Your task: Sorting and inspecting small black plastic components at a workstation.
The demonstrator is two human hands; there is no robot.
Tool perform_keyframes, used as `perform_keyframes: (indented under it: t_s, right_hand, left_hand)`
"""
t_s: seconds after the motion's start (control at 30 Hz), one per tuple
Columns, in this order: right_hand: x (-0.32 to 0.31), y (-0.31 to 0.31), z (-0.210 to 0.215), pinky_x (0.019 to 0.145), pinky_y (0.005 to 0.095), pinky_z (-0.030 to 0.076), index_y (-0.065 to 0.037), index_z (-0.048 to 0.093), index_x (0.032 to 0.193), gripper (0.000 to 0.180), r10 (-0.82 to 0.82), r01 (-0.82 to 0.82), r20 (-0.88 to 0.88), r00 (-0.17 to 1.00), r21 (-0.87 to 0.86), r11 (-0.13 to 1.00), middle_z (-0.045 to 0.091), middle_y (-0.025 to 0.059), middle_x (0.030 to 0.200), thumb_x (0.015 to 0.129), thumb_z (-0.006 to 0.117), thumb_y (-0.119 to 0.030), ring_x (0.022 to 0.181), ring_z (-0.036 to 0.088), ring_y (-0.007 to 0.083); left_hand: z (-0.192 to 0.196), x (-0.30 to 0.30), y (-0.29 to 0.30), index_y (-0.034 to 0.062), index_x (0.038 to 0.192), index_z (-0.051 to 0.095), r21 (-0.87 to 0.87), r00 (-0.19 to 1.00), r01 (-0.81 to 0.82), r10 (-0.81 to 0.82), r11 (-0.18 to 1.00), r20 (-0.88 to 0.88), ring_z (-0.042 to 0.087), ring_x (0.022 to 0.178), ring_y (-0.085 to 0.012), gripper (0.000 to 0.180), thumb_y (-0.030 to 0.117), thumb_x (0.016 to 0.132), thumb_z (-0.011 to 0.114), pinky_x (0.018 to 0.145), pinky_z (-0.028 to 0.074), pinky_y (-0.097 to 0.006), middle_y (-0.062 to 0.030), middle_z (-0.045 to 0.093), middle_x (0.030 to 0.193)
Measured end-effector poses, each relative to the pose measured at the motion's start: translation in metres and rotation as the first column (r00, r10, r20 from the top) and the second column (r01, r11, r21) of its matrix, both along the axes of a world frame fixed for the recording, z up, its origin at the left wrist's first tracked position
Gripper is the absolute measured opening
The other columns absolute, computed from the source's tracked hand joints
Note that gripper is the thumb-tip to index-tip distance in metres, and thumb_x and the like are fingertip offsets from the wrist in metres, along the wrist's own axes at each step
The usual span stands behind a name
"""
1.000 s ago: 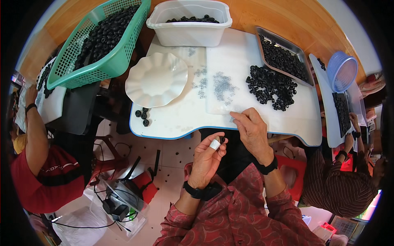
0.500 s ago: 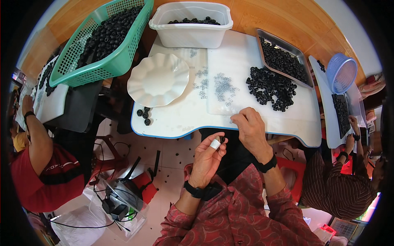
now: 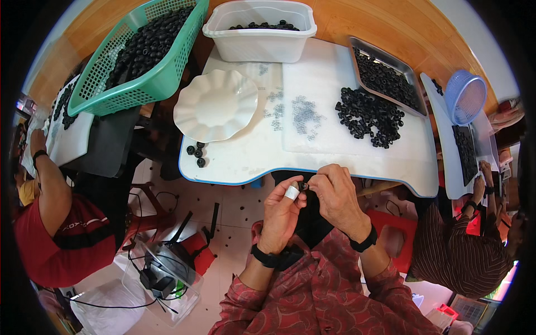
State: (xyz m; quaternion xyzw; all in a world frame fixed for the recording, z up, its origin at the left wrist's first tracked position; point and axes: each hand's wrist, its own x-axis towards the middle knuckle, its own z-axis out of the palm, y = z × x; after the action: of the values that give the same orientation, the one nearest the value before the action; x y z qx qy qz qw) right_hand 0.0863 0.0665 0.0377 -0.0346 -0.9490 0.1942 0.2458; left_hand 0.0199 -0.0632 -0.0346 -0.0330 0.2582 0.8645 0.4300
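At centre frame, just below the white counter [image 3: 257, 162], left hand [image 3: 281, 209] and right hand [image 3: 335, 195] together pinch one small black ring [image 3: 303, 185].

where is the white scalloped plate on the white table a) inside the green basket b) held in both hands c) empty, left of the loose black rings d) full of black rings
c: the white scalloped plate sits empty on the white table, left of the loose pile of black rubber rings.

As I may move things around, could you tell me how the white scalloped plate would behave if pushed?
The white scalloped plate lies flat and empty, so it would probably slide lightly across the smooth white table. It looks stiff, unlikely to tip.
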Motion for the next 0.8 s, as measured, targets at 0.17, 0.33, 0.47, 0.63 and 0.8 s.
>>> perform_keyframes:
  t_s: [0.17, 0.33, 0.47, 0.63, 0.8]
  right_hand:
    - [0.001, 0.0, 0.0, 0.073, 0.0376, 0.04, -0.004, 0.059, 0.088, 0.016, 0.005, -0.005, -0.003, 1.0, 0.046, 0.999, 0.053, 0.0097, 0.089, 0.074, 0.066, 0.0, 0.083, 0.054, 0.0268]
    - [0.001, -0.002, 0.007, 0.074, 0.0379, 0.04, -0.004, 0.058, 0.088, 0.015, 0.016, -0.018, 0.032, 0.999, 0.079, 0.997, 0.053, 0.0099, 0.089, 0.077, 0.067, -0.001, 0.082, 0.054, 0.0273]
    - [0.002, -0.004, 0.008, 0.073, 0.0381, 0.041, -0.004, 0.059, 0.088, 0.013, 0.011, -0.016, 0.062, 0.998, 0.073, 0.997, 0.053, 0.0099, 0.088, 0.08, 0.069, -0.004, 0.082, 0.054, 0.0282]
    - [0.007, -0.011, -0.004, 0.066, 0.0361, 0.048, -0.001, 0.06, 0.093, 0.011, -0.051, 0.053, 0.013, 0.999, -0.278, 0.959, 0.057, 0.0117, 0.085, 0.086, 0.067, -0.002, 0.076, 0.061, 0.0287]
    - [0.014, -0.016, 0.005, 0.063, 0.0323, 0.051, 0.001, 0.062, 0.099, 0.013, -0.11, 0.092, -0.014, 0.994, -0.461, 0.883, 0.061, 0.0128, 0.086, 0.087, 0.063, 0.006, 0.073, 0.065, 0.0257]
  left_hand:
    - [0.005, 0.005, 0.001, -0.0033, 0.12, 0.062, -0.042, 0.997, -0.029, 0.026, 0.999, -0.076, 0.059, 0.08, -0.0123, 0.025, 0.004, 0.096, 0.059, 0.071, 0.049, -0.025, -0.0047, 0.062, 0.096]
    - [0.004, 0.009, 0.002, -0.0029, 0.119, 0.063, -0.115, 0.98, -0.059, 0.036, 0.992, -0.196, 0.06, 0.079, -0.0107, 0.024, 0.0, 0.097, 0.056, 0.07, 0.051, -0.024, -0.0046, 0.063, 0.097]
    - [0.005, 0.01, 0.002, -0.0029, 0.119, 0.063, -0.141, 0.975, -0.061, 0.028, 0.988, -0.223, 0.06, 0.08, -0.0106, 0.024, -0.001, 0.097, 0.055, 0.07, 0.051, -0.024, -0.0047, 0.064, 0.096]
    - [0.0, 0.003, -0.003, -0.0028, 0.12, 0.063, 0.081, 0.998, 0.059, -0.057, 0.995, -0.025, 0.061, 0.081, -0.0109, 0.024, 0.003, 0.097, 0.056, 0.071, 0.051, -0.024, -0.0064, 0.065, 0.099]
    - [0.004, 0.002, -0.006, -0.0036, 0.122, 0.061, 0.132, 0.991, 0.08, -0.092, 0.988, 0.095, 0.061, 0.081, -0.0107, 0.026, 0.005, 0.097, 0.057, 0.072, 0.051, -0.023, -0.007, 0.066, 0.099]
